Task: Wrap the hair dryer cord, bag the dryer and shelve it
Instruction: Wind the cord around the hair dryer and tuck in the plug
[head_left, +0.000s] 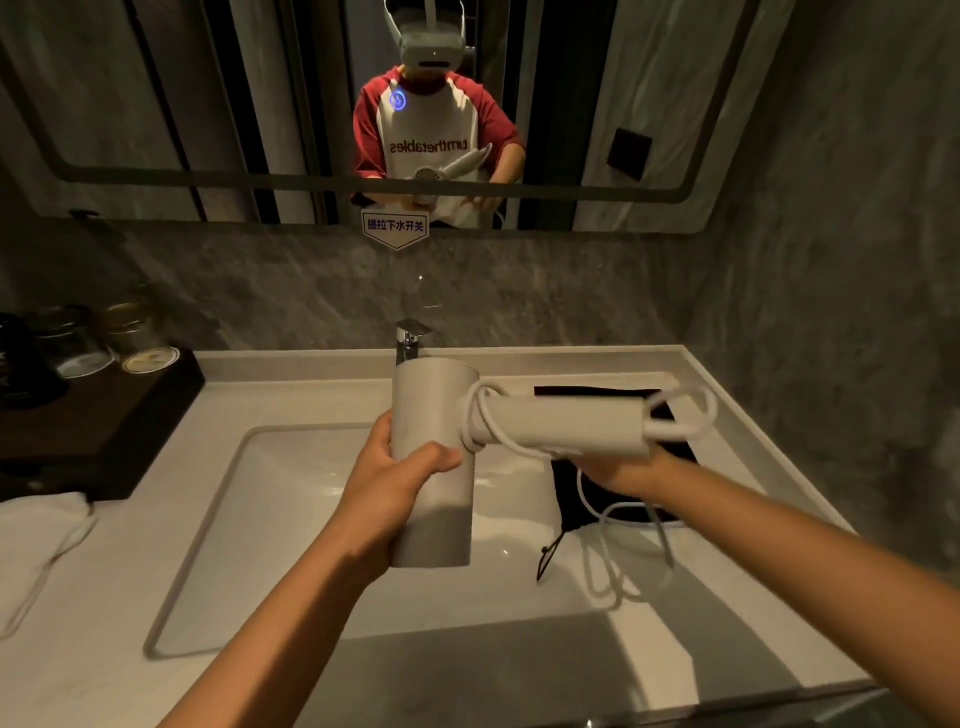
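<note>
**Desk:** What have you got in the hands?

**Me:** My left hand (400, 486) is wrapped around the barrel of the hair dryer (434, 467), a smooth matte off-white cylinder standing upright over the basin (249, 519). Fingers and thumb are closed on it. The handle sticks out to the right, level, a plain round tube of the same finish.

**Desk:** And the right?

**Me:** My right hand (615, 465) sits under the handle, mostly hidden by it, so I cannot tell whether it is closed on the handle or the cord (605, 558). The cord is white and rubbery-looking. A couple of turns loop around the handle where it meets the barrel, another loop shows at the handle's far end, and the rest hangs down and lies in loose curves on the countertop (104, 649) to the right of the basin.

**Desk:** Where's the bag?

**Me:** A black fabric drawstring bag (587, 499) lies flat on the right side of the countertop, behind and below the handle, its drawstring trailing toward the front edge.

**Desk:** Describe the room.

**Me:** Pale, glossy stone-like countertop with a rectangular sunken basin and a chrome faucet (410, 340) at the back edge. Grey mottled wall behind, with a wide dark-framed mirror (156, 104) and a small label (396, 227) under it. At the left back corner a dark wooden tray (104, 415) holds upturned glass tumblers (140, 338). A white towel (41, 535) lies at the left edge.
</note>
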